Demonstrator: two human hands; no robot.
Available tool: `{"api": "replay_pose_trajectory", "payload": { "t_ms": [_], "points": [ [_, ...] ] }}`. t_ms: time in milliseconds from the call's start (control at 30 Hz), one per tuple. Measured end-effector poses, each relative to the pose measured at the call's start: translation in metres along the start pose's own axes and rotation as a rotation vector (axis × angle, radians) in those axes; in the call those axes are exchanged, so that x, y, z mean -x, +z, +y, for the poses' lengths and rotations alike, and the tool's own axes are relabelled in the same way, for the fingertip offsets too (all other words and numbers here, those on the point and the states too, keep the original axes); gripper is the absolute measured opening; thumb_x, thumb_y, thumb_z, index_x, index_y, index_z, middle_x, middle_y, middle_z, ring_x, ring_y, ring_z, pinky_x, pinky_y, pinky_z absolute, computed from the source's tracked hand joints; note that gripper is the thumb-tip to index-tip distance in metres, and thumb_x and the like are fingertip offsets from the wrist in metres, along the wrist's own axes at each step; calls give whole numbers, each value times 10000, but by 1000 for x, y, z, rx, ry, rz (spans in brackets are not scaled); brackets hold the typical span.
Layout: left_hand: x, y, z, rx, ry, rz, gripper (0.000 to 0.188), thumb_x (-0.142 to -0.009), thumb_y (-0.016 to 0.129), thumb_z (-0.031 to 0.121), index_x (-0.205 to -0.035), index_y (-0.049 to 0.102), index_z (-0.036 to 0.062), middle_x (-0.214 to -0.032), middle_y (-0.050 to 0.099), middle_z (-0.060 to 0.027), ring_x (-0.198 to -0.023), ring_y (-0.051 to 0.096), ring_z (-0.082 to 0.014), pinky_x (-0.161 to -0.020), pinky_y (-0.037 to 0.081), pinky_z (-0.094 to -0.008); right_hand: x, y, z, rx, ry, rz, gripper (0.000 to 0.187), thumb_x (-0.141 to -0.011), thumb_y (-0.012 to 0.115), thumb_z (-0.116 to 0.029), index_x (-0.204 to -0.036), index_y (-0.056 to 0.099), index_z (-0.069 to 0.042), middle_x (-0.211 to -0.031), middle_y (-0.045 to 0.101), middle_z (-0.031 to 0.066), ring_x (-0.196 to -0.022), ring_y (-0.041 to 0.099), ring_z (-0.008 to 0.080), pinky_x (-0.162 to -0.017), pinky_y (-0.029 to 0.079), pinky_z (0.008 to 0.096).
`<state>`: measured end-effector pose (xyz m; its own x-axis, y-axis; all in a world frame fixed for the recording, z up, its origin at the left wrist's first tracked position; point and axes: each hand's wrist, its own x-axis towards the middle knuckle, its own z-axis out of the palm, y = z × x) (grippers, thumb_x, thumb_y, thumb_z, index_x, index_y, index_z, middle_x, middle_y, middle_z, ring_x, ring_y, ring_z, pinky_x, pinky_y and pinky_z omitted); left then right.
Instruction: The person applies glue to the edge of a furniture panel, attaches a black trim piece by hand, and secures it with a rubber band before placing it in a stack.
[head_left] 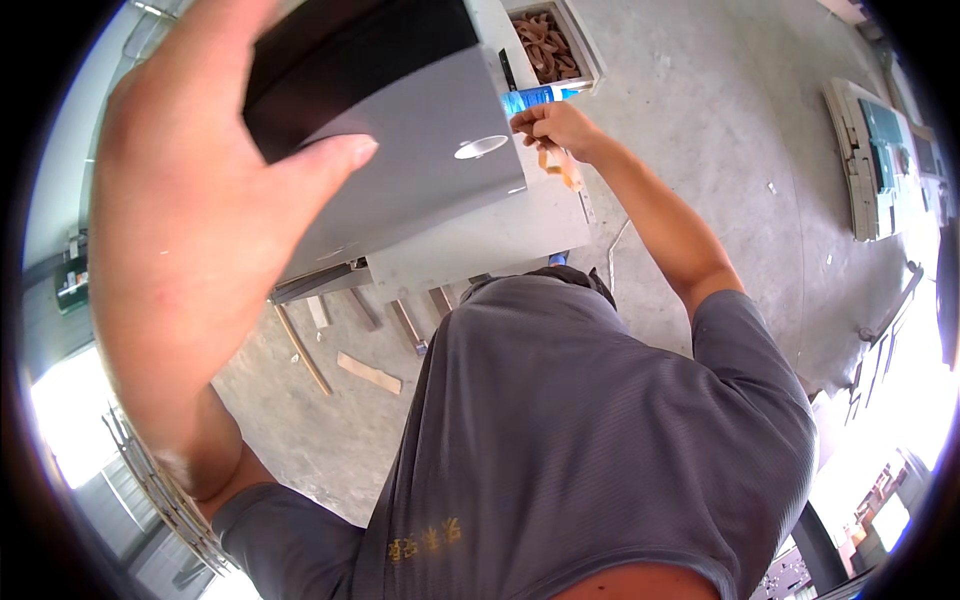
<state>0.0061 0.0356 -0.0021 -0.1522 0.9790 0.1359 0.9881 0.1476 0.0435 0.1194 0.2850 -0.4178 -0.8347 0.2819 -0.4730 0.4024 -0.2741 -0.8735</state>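
Observation:
My left hand (pixel 190 190) looms large at the upper left, close to the camera. Its thumb overlaps the black part of a grey-and-black panel (pixel 400 150) with an oval hole; the other fingertips run out of the picture, and I cannot tell if the hand touches the panel. By the panel's right edge, my right hand (pixel 558 128) has its fingers curled and pressed together; what they pinch, if anything, is too small to name. Just below it is a curled tan strip (pixel 560 170). A blue tube with a nozzle (pixel 535 99) lies just beyond these fingers.
Under the panel is a white worktable (pixel 480 242). A pale tray (pixel 592 50) of curled reddish-brown strips stands at the far side. Wooden strips (pixel 370 372) lie on the concrete floor (pixel 690 110) below the table. Pale equipment with green parts (pixel 868 160) stands far right.

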Motion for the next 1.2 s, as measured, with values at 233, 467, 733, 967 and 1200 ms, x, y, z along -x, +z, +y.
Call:
{"api": "replay_pose_trajectory", "payload": {
  "t_ms": [233, 467, 733, 967, 1200],
  "points": [
    [63, -28, -44, -53, -61, 4, 787, -693, 791, -54, -1418, 524, 98, -1364, 620, -133, -1279, 584, -293, -1068, 476, -405, 16, 22, 35, -51, 104, 62, 389, -925, 594, -121, -1281, 650, 26, -970, 688, 61, -837, 667, 154, -679, 525, 288],
    [112, -41, -70, -71, -105, 27, 720, -709, 794, -12, -1375, 543, 94, -1315, 637, -137, -1230, 606, -300, -1023, 492, -408, 9, 53, 27, -79, 56, 245, 377, -940, 600, -145, -1287, 646, -4, -1110, 673, 74, -851, 688, 193, -684, 540, 311],
    [127, -40, -68, -72, -91, 43, 645, -727, 798, 35, -1326, 564, 90, -1260, 657, -143, -1174, 631, -308, -971, 511, -412, 38, 77, -17, -215, -32, 150, 360, -960, 588, -125, -1288, 638, 14, -1210, 668, 87, -880, 707, 219, -703, 571, 322],
    [105, -43, -47, -81, -23, 65, 583, -742, 801, 77, -1283, 583, 87, -1211, 675, -148, -1125, 654, -315, -926, 527, -416, 47, 84, -32, -221, -88, 102, 405, -966, 575, -96, -1346, 591, 43, -1295, 646, 118, -881, 704, 222, -713, 574, 334],
    [59, -25, 1, -88, 120, 150, 524, -758, 804, 119, -1240, 602, 83, -1163, 692, -153, -1076, 676, -321, -881, 544, -419, 56, 75, -29, -450, -122, 65, 226, -973, 542, -85, -1135, 631, 44, -986, 676, 108, -779, 666, 200, -692, 557, 335]
  ]
}}
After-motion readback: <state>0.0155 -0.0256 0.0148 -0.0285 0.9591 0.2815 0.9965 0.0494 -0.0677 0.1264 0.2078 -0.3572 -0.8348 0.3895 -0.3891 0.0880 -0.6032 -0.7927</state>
